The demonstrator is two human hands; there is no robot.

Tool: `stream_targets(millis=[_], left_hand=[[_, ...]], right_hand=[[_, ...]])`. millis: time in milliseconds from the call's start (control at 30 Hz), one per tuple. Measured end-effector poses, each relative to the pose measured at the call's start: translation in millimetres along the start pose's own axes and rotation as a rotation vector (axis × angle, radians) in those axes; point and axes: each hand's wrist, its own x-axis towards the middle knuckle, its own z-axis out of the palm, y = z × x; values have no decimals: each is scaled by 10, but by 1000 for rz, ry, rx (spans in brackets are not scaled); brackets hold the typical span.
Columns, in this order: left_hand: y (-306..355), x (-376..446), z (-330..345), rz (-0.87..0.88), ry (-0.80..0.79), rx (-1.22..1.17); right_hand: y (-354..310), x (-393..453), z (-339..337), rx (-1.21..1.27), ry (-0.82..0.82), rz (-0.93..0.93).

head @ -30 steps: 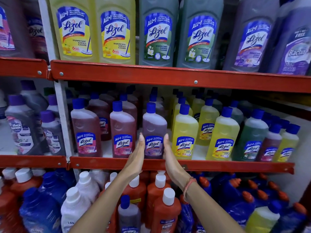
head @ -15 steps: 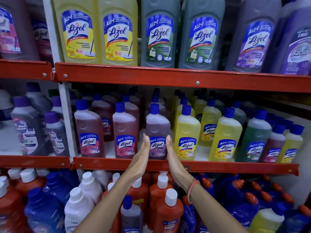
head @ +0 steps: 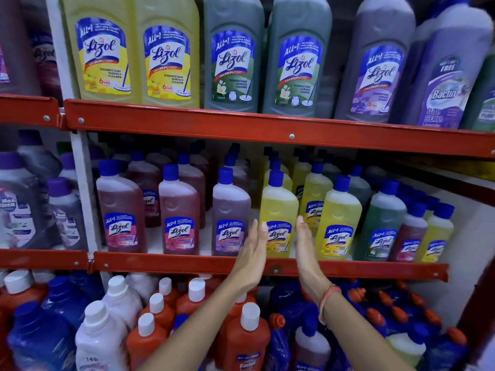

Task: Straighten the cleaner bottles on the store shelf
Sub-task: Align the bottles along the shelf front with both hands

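Left hand (head: pixel 253 257) and right hand (head: pixel 308 253): both flat, fingers straight, gripping nothing, palms facing across the front yellow bottle (head: pixel 278 215). It stands upright between them at the shelf lip (head: pixel 348 269). Contact with its sides unclear. Risk: uneven push twists or tips it into the purple bottle (head: pixel 231 212) just left, or off the lip. Rows behind look tightly packed; knock-on toppling is likely.
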Motion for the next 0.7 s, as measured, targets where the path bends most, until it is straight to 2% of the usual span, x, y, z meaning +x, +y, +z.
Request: stream_targets(millis=[100,200,400,700], left_hand=[[0,86,33,-103,-129,-64],[48,61,27,-114,-196,-107],[96,38,70,-75,-195,-141],[22,74,57,-76,-188,-186]], right_hand=[[12,16,15,-48,-162,22],[-32,-64,15,-89,-165,-25],[-34,-67,-72,-119,-120,-42],[-46,-45,-141,-159,-169,-24]])
